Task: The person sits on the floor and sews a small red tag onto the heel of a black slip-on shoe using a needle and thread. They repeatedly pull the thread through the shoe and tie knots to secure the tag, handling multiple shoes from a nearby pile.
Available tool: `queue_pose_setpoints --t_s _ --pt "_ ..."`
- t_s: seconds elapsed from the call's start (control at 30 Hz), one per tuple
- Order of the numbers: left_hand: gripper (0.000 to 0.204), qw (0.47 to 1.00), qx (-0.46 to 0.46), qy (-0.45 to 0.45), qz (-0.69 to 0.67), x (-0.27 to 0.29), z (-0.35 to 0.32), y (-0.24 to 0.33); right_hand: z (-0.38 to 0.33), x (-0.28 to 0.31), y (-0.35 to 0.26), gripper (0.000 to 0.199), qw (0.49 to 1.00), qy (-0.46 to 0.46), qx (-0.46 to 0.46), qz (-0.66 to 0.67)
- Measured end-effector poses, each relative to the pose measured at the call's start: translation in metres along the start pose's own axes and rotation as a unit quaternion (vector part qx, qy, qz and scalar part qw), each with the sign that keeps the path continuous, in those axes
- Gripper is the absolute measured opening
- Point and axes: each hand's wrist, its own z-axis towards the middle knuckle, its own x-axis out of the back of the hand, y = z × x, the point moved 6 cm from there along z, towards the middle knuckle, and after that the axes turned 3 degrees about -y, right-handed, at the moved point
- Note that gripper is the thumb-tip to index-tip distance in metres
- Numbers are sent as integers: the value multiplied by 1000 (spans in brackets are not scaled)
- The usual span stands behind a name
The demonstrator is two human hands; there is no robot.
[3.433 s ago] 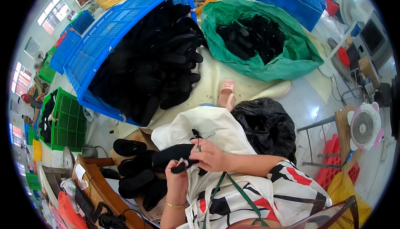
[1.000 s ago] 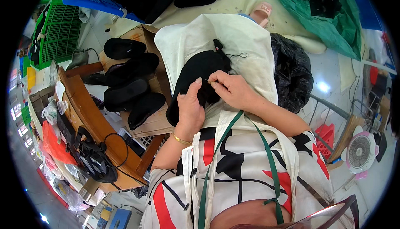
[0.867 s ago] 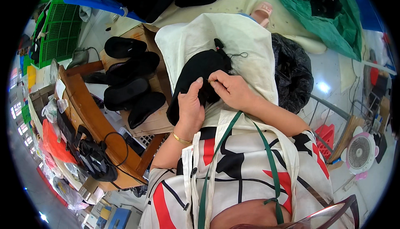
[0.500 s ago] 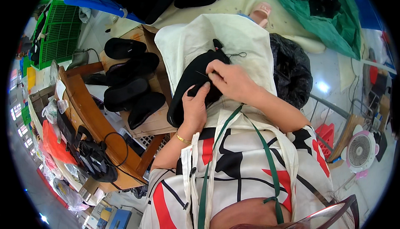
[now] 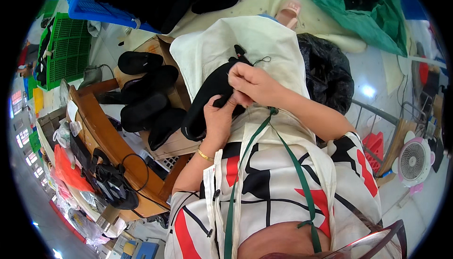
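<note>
"How many shoes are near the hands?"

"One black shoe [image 5: 206, 96] lies tilted across the pale cloth [image 5: 236, 32] on the lap, in the hands. Four black shoes [image 5: 144, 111] sit in a cluster to its left, on one cardboard box [image 5: 165, 49]."

"And the two hands?"

"The left hand [image 5: 219, 121] is partly closed on the near edge of the shoe, thumb up, its other fingers mostly hidden. The right hand [image 5: 250, 84] is curled just above the shoe, fingertips drawn together; I can't tell what they pinch."

"Anything beyond the shoe?"

"One loop of dark thread [image 5: 262, 60] on the cloth. Farther off, one pink slipper [image 5: 288, 13], one black plastic bag [image 5: 325, 70], one green sack [image 5: 387, 30]."

"Crates?"

"Two: one blue crate [image 5: 96, 12], one green crate [image 5: 71, 46]."
</note>
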Motion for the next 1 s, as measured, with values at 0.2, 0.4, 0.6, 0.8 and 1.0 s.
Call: queue_pose_setpoints --t_s 0.2,0.4,0.6,0.8,1.0 --pt "15 997 -63 22 43 8 15 42 -67 140 -68 3 924 165 218 268" --pt "21 901 -96 -194 376 -6 52 85 -256 334 -92 17 676 475 467 315" --pt "22 680 -214 -349 608 -66 29 72 -307 329 -49 13 612 651 448 -7" --pt "17 757 -281 -129 575 -61 13 78 -291 305 -22 11 616 643 455 0" --pt "30 870 -88 -189 447 -42 21 34 -303 309 -23 17 614 681 377 -130"
